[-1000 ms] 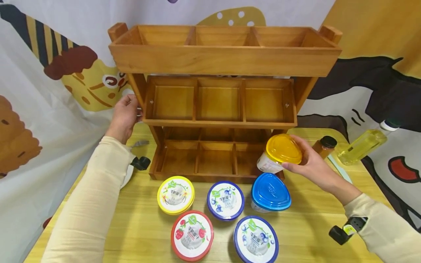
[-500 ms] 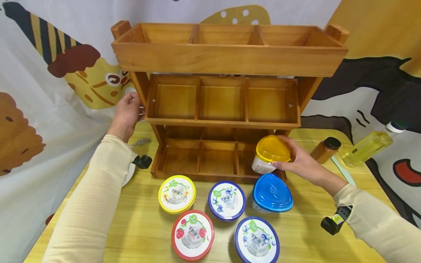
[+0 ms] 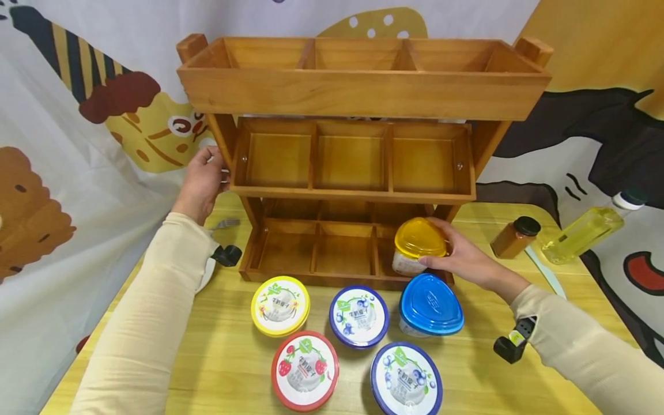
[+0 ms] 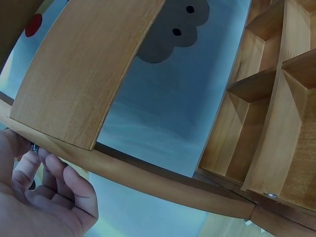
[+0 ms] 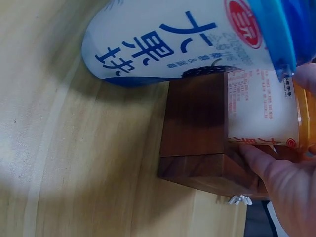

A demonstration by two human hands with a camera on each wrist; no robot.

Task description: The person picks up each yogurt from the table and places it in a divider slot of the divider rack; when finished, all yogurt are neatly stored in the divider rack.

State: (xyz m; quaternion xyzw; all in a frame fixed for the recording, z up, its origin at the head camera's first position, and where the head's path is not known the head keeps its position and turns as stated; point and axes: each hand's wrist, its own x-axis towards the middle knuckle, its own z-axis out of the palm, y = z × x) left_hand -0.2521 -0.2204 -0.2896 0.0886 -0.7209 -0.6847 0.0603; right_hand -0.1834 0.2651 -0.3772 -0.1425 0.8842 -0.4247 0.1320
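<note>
My right hand (image 3: 459, 256) grips a white tub with a yellow lid (image 3: 420, 237), thumb at its front and fingers behind. The tub stands in the bottom tier's right compartment of the wooden rack (image 3: 358, 95). Its printed side (image 5: 261, 106) shows behind the rack's corner in the right wrist view. Just in front stands a blue-lidded tub (image 3: 432, 305). My left hand (image 3: 201, 181) is at the rack's left upright; in the left wrist view, its curled thumb and fingers pinch a small metal wing nut (image 4: 35, 147) beside the side rail, largely hidden by the fingertips.
In front of the rack lie round tubs with a yellow rim (image 3: 280, 305), a red rim (image 3: 305, 370) and blue rims (image 3: 359, 317). At right are a brown jar (image 3: 515, 237), a pale green knife (image 3: 546, 271) and an oil bottle (image 3: 583, 235). A fork (image 3: 225, 223) lies at left.
My right hand has moved left and slightly down with the yellow-lidded tub, bringing it further into the bottom right compartment. My left hand has stayed at the rack's side.
</note>
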